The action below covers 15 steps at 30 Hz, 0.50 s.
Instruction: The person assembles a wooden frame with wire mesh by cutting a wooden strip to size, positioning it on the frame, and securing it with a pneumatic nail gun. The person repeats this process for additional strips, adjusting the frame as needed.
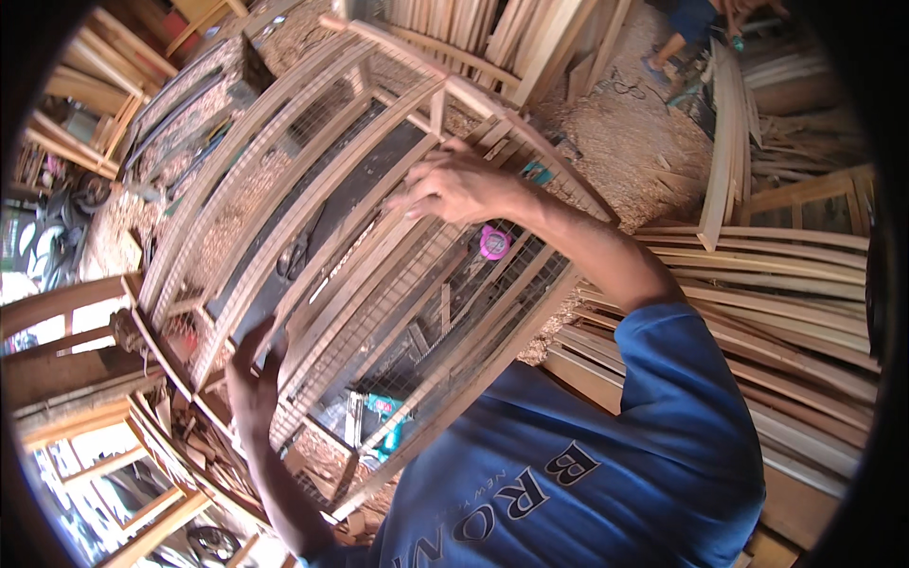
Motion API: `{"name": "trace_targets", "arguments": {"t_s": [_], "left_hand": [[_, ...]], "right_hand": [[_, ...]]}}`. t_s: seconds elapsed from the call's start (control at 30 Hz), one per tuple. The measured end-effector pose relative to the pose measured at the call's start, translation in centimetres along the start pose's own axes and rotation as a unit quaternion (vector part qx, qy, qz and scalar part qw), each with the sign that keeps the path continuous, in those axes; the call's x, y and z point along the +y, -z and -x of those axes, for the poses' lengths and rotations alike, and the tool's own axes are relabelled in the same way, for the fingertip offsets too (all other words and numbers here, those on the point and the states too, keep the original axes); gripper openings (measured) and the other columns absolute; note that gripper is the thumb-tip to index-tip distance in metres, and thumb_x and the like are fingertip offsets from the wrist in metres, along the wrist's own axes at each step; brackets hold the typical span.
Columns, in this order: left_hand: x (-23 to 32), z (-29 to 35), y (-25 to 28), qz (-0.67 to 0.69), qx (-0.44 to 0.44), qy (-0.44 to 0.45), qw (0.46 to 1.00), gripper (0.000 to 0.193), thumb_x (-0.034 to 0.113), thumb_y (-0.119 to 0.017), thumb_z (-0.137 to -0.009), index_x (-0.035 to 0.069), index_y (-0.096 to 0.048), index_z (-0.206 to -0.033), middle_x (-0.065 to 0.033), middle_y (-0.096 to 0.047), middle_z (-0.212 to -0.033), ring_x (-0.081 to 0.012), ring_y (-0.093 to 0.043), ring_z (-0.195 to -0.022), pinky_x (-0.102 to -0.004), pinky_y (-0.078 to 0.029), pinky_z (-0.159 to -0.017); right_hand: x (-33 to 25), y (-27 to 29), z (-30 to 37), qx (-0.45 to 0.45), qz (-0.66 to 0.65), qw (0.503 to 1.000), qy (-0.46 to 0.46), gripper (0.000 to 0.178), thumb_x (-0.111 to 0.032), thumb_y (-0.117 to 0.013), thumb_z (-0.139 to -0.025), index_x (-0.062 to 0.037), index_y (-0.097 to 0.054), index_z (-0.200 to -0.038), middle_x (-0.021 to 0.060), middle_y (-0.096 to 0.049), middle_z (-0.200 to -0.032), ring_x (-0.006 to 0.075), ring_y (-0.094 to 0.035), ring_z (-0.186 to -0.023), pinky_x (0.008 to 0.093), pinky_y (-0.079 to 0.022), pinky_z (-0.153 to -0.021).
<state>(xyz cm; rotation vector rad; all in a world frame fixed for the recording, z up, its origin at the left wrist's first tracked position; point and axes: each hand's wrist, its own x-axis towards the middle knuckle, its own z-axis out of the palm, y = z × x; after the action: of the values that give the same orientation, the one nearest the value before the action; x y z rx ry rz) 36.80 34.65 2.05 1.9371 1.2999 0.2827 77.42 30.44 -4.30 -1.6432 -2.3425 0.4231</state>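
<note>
A large wooden frame (pixel 284 241) of parallel slats and wire mesh (pixel 365 303) lies before me, slanting from lower left to upper right. My left hand (pixel 254 383) is at its near left end, fingers raised and apart, with nothing visible in them. Over the far right part of the frame is my right hand (pixel 459 187), fingers loosely bent and spread above the slats. Whether its fingertips touch the wood I cannot tell. A pink tape measure (pixel 494 243) shows just below the right hand. Dark-handled pliers or scissors (pixel 292 257) lie on the dark surface beneath the slats.
Under the mesh at the near end is a teal tool (pixel 386 421). Stacked wooden strips (pixel 748 322) lie to the right, and boards (pixel 502 38) lean at the back. Wood shavings (pixel 634 142) cover the floor. Another person's leg (pixel 670 47) appears at the far right.
</note>
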Motion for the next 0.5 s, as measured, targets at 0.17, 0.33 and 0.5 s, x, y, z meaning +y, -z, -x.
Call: {"name": "trace_targets", "arguments": {"t_s": [0.17,0.33,0.5], "left_hand": [[2.1,-5.5,-6.7,0.017,-0.070,-0.066,0.995,0.056,0.044,-0.069,-0.095,0.000,-0.064,-0.130,-0.0196,-0.073,-0.116,-0.0335,-0.071,-0.109,-0.0417,-0.054,-0.095],[0.9,-5.7,-8.0,-0.114,-0.108,-0.130,0.979,0.040,0.042,-0.047,-0.106,0.019,-0.064,-0.134,-0.0236,-0.070,-0.116,-0.0364,-0.069,-0.107,-0.0435,-0.055,-0.090],[-1.3,-4.7,-8.2,-0.093,-0.051,-0.136,0.985,0.069,0.069,-0.054,-0.093,0.007,-0.074,-0.118,-0.0225,-0.073,-0.107,-0.0362,-0.072,-0.098,-0.0448,-0.057,-0.084]], "right_hand": [[-0.9,-0.1,-0.4,-0.034,-0.008,0.999,-0.031,0.028,-0.045,-0.059,-0.098,-0.0285,-0.079,-0.110,0.0094,-0.074,-0.118,0.0130,-0.069,-0.076,0.0510,-0.051,-0.101],[-1.6,-1.2,-0.3,-0.034,0.015,0.998,-0.046,0.031,-0.048,-0.060,-0.097,-0.0343,-0.074,-0.121,0.0071,-0.075,-0.116,0.0122,-0.064,-0.060,0.0269,-0.054,-0.049],[-4.5,-0.4,-0.4,-0.084,-0.068,0.987,-0.117,0.041,-0.037,-0.061,-0.098,-0.0191,-0.066,-0.135,0.0123,-0.060,-0.142,0.0300,-0.056,-0.133,0.0499,-0.043,-0.115]]}}
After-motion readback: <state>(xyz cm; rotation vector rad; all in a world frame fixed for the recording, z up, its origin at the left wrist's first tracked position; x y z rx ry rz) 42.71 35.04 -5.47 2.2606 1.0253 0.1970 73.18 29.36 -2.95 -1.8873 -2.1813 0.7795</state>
